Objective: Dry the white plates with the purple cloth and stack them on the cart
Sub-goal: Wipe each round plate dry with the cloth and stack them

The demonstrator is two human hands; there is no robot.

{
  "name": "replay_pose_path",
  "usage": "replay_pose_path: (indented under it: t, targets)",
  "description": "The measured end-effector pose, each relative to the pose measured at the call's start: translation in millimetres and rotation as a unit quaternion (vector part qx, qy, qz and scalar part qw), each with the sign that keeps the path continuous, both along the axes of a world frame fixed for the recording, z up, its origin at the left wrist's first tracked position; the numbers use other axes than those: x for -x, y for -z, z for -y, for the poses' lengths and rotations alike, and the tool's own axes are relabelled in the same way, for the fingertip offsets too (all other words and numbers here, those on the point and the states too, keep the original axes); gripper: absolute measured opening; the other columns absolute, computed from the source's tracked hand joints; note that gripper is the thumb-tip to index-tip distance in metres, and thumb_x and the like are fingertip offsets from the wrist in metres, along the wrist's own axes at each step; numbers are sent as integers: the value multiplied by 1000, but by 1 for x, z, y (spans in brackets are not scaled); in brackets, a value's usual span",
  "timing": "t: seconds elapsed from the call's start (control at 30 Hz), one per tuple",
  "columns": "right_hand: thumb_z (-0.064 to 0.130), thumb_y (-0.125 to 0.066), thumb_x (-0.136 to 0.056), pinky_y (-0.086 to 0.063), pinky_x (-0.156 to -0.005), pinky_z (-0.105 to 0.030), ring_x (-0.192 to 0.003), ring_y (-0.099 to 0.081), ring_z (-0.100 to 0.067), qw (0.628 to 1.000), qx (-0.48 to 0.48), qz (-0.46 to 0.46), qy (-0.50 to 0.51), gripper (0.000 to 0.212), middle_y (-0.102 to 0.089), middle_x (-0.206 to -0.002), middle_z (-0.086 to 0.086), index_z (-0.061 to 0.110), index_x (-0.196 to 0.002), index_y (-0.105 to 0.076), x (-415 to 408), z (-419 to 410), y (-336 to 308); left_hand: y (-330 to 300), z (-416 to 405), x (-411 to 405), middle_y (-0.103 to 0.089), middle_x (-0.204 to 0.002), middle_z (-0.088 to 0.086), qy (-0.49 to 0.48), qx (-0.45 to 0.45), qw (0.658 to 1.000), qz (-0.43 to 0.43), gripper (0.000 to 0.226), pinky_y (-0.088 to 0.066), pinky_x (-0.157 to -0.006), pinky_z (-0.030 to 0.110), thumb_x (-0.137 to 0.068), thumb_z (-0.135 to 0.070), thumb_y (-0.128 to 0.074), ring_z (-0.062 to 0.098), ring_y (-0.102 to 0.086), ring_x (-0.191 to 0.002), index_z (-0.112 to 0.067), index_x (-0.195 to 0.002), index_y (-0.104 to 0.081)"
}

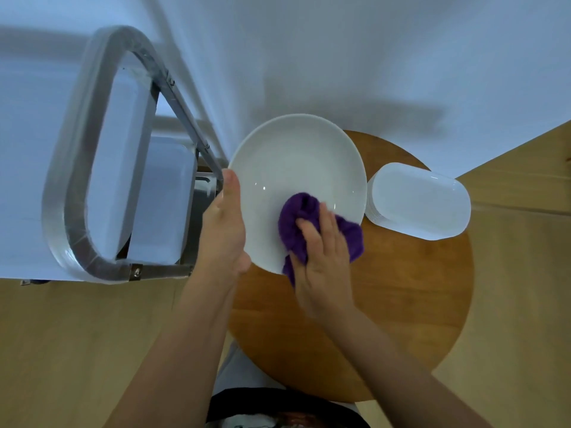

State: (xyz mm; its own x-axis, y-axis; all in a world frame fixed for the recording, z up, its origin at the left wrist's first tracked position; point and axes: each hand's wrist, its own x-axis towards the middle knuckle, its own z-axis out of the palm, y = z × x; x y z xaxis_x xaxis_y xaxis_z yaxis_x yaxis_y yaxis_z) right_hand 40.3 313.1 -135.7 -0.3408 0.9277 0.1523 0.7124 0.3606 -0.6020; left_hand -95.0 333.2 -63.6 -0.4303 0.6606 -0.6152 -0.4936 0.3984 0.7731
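A round white plate [293, 168] is held up over the far left part of the round wooden table [401, 291]. My left hand [224, 223] grips its left rim, thumb lying on the upper face. My right hand [321, 257] presses a bunched purple cloth [296, 217] against the plate's lower right part, fingers over the cloth. A stack of several white oblong plates [420, 202] stands on the table to the right. The metal cart [102, 168] is at the left, white plates [160, 199] lying on its shelves.
A white wall runs behind the cart and table. Light wooden floor surrounds the table on the near and right sides. The cart's curved handle frame [77, 242] stands close to my left forearm.
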Motion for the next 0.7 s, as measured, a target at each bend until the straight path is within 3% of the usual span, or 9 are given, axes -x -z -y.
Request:
replay_pose_path:
  t: [0.17, 0.27, 0.33, 0.4, 0.47, 0.53, 0.6, 0.63, 0.7]
  targets:
    - [37, -24, -102, -34, -101, -35, -130, -44, -29, 999, 13, -46, -21, 33, -50, -139, -10, 25, -122, -46, 32, 18, -11, 11, 0, -6, -73, -99, 5, -54, -4, 997, 59, 54, -58, -72, 36, -87, -61, -41, 20, -71, -89, -18, -112, -61]
    - [28, -39, -93, -42, -91, -22, -117, -52, -14, 989, 56, -116, -69, 29, -62, -125, -5, 16, -110, -60, 22, 12, -21, 13, 1, -1, -75, -88, 0, -57, -6, 996, 61, 48, -58, -62, 30, -90, -61, -39, 15, -72, -79, -21, -104, -61]
    - [28, -37, -88, -44, -81, -16, -98, -55, -2, 972, 135, -163, -98, 34, -67, -105, -1, 11, -101, -64, 9, 7, -27, 10, 1, 1, -74, -83, -4, -53, -1, 997, 63, 42, -58, -60, 30, -91, -60, -38, 14, -72, -75, -25, -98, -60]
    - [31, -35, -83, -43, -62, -14, -73, -56, -1, 947, 227, -209, -87, 28, -62, -75, 11, 17, -84, -60, -2, -2, -35, 10, 2, 1, -73, -96, 0, -33, 10, 997, 75, 42, -58, -70, 35, -90, -62, -37, 19, -70, -85, -27, -95, -60]
    - [22, -38, -81, -40, -54, -14, -60, -53, -1, 920, 283, -266, -43, 18, -53, -59, 13, 20, -72, -54, -9, -14, -47, 9, 5, 0, -70, -106, 4, -13, 24, 997, 75, 46, -57, -73, 39, -84, -65, -37, 25, -67, -95, -29, -101, -59]
    - [6, -36, -81, -39, -55, -9, -60, -53, 5, 910, 243, -334, 33, 23, -50, -61, 11, 18, -72, -53, -14, -28, -67, 6, 8, -3, -67, -113, 4, 15, 16, 998, 60, 61, -56, -73, 39, -74, -69, -39, 26, -64, -102, -29, -117, -56]
    - [5, -38, -86, -39, -52, -8, -58, -51, 6, 876, 214, -410, 138, 20, -50, -65, 9, 18, -78, -51, -14, -48, -81, 3, 8, -3, -63, -117, 2, 23, 11, 999, 48, 61, -54, -83, 45, -73, -70, -38, 27, -60, -108, -32, -119, -53]
    - [7, -39, -89, -39, -51, -10, -58, -51, 6, 873, 197, -412, 169, 18, -51, -67, 9, 19, -81, -50, -11, -57, -83, 2, 8, -4, -62, -117, 1, 23, 14, 999, 37, 54, -52, -87, 47, -78, -68, -37, 26, -58, -109, -34, -116, -51]
    - [17, -42, -88, -49, -62, -18, -74, -57, 3, 914, 144, -334, 181, 11, -59, -85, 6, 22, -92, -50, 1, -72, -75, -2, 7, -7, -62, -116, 3, 33, 20, 999, 29, 54, -49, -91, 50, -79, -68, -39, 27, -58, -108, -32, -117, -51]
